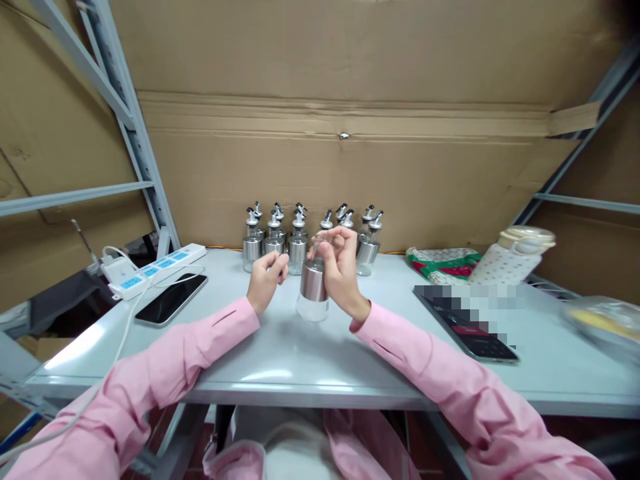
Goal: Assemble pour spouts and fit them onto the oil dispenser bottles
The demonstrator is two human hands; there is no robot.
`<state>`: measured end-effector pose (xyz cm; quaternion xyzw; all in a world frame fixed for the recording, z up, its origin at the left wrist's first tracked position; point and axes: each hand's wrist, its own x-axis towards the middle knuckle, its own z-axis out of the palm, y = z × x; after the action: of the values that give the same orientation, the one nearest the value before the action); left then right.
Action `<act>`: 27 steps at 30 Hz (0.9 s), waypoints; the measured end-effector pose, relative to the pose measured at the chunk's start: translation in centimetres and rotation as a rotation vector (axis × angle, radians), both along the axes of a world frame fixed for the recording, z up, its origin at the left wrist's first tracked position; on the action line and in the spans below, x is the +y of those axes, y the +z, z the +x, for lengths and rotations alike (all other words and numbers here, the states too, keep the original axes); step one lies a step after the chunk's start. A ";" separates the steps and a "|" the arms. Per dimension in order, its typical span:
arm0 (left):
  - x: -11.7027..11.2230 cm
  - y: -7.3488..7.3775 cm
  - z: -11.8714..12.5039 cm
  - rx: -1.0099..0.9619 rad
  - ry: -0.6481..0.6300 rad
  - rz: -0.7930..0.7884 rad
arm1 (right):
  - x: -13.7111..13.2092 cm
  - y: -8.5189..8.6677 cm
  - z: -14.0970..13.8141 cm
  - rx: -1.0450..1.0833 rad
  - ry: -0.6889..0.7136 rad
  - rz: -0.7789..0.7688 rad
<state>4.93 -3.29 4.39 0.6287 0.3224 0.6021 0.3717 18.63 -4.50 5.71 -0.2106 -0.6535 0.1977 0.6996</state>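
Observation:
My right hand is wrapped round the top of a glass dispenser bottle with a steel band, held just above the grey table. My left hand is closed in a loose fist beside the bottle, fingertips pinched near a small piece I cannot make out. Behind them, several matching spouted bottles stand in rows against the cardboard wall. Both arms wear pink sleeves.
A white power strip and a dark phone lie at the left. A second phone or tablet, a patterned cloth, a dotted white bottle and a plastic bag sit at the right. Metal shelf frames flank the table.

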 end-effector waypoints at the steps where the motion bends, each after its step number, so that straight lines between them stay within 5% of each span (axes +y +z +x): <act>1: 0.1 0.6 0.3 -0.067 -0.015 0.029 | -0.3 -0.6 -0.1 0.011 0.025 -0.029; 5: -0.1 2.9 2.1 -0.377 -0.223 0.002 | -1.3 -2.3 -0.5 -0.052 0.130 -0.088; 9: -1.2 3.9 3.3 -0.455 -0.259 -0.031 | -1.9 -3.0 -0.7 -0.111 0.162 -0.090; 17: -2.6 2.2 3.7 -0.329 -0.243 0.077 | -2.1 -3.0 -0.3 -0.186 0.072 -0.010; 27: -2.5 2.1 3.3 -0.127 -0.194 0.083 | -1.8 -3.5 0.1 -0.306 0.003 0.008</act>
<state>8.28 -5.74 6.52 0.6322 0.2108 0.6149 0.4216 18.74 -6.29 2.26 -0.2342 -0.7535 0.1617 0.5926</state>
